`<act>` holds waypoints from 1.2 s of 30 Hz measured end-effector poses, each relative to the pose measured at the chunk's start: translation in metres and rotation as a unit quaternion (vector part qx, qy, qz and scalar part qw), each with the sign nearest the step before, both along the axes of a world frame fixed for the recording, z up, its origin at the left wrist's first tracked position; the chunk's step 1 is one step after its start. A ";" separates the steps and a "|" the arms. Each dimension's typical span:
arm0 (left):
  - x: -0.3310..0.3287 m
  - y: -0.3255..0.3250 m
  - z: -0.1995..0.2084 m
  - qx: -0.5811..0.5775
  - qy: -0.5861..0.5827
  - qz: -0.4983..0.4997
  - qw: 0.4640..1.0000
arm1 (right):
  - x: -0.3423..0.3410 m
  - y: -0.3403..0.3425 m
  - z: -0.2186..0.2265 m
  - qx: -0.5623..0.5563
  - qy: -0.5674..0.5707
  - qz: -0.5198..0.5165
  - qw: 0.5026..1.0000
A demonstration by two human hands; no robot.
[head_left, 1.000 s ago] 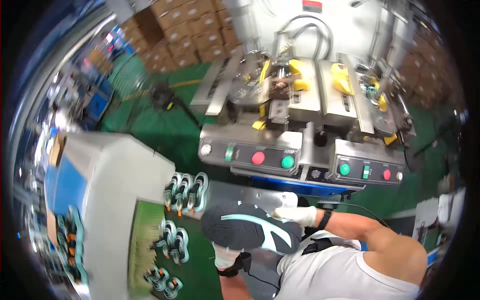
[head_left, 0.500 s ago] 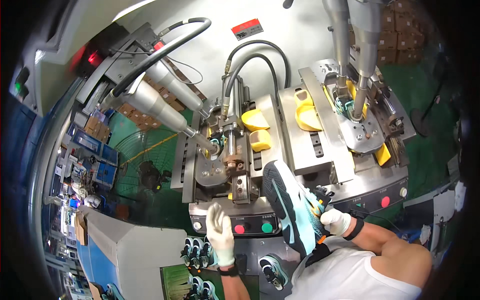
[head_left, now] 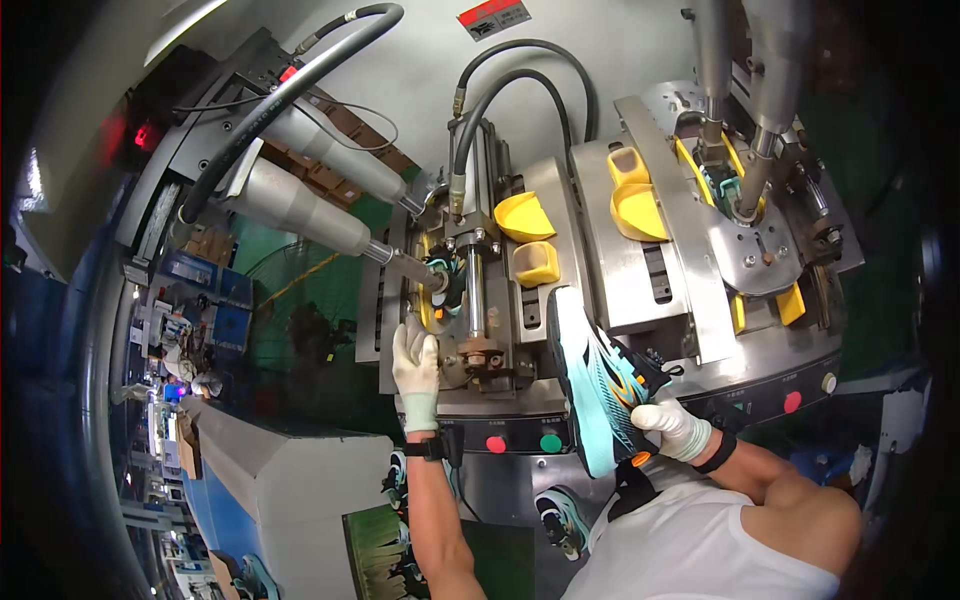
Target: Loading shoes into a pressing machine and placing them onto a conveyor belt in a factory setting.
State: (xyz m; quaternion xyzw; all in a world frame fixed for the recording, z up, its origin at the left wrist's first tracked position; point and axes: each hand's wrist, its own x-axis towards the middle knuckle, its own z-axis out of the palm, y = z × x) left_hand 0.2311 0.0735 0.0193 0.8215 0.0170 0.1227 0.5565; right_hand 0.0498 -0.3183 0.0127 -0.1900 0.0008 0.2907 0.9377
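Green floor (head_left: 345, 280) shows beside the metal press (head_left: 645, 285). Before it, the right hand (head_left: 675, 425) grips one sneaker (head_left: 603, 385); the left hand (head_left: 415, 365) is empty, loosely open. Apparently, positioning is in hand, calling next for steady grip.

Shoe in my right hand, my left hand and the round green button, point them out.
Shoe (head_left: 594, 395), head view: on its turquoise side.
Left hand (head_left: 415, 366), head view: middle of the hand.
Green button (head_left: 551, 442), head view: on its round face.
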 end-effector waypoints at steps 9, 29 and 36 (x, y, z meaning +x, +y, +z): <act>0.081 -0.005 -0.039 0.016 0.060 -0.007 0.998 | 0.014 0.019 -0.020 -0.090 -0.082 -0.077 0.990; 0.076 0.053 -0.054 -0.094 0.180 -0.059 0.977 | -0.003 0.043 0.028 -0.261 0.013 -0.096 0.961; -0.184 0.096 -0.028 -0.080 0.111 0.070 0.988 | 0.121 0.180 0.010 -0.116 -0.030 -0.054 0.991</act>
